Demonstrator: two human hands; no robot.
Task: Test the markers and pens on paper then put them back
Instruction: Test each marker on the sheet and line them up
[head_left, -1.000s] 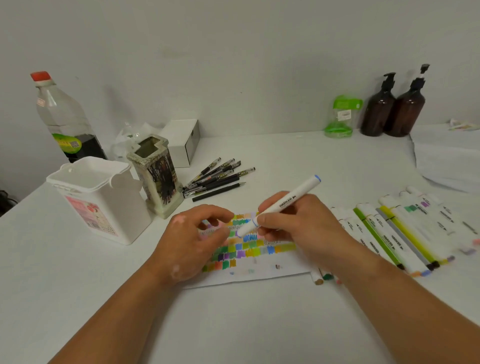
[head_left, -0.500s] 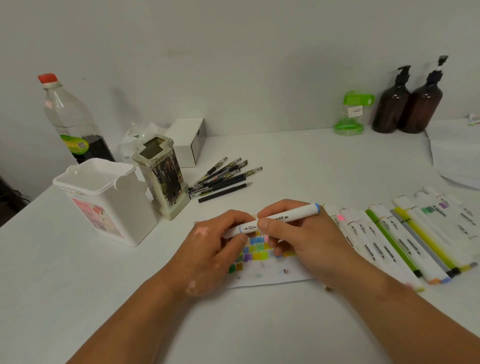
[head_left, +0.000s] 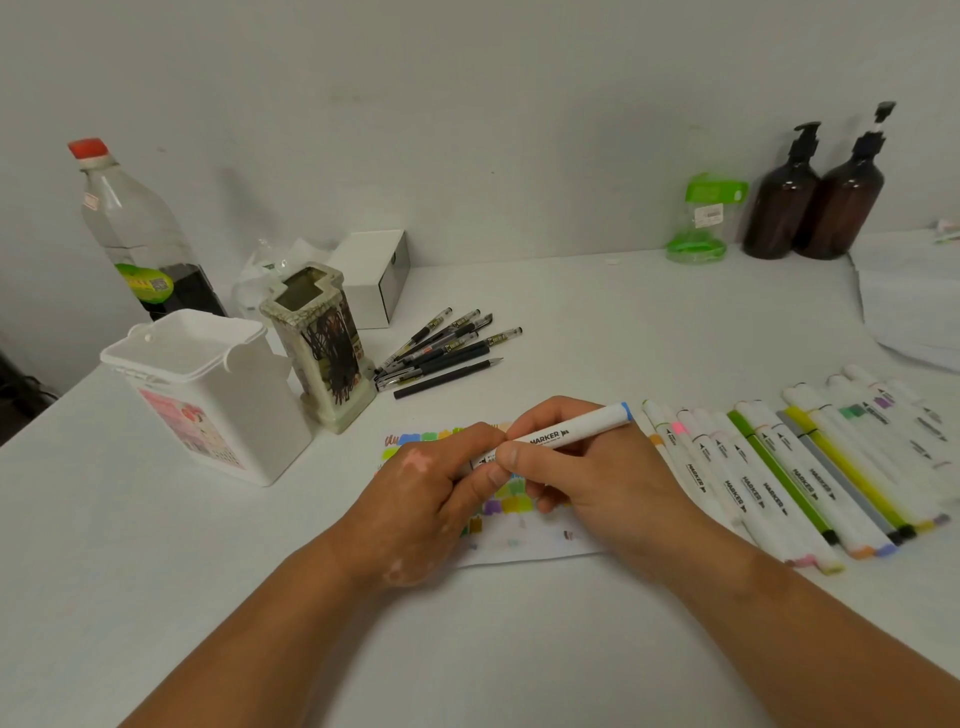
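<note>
Marker (head_left: 571, 434) gripped by left hand (head_left: 426, 499) at hidden end & right hand (head_left: 597, 483) on barrel (capping, prob.): skewed push cd smear ink on paper (head_left: 519, 551).

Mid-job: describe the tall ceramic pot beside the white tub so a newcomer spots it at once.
On the left of the white table stands a white plastic tub with a pink label. Just right of it, before the loose pile of black pens, is the tall greyish ceramic pot. Only it is narrow, with a stepped mouth and black scribble-like lines on its side.
</note>
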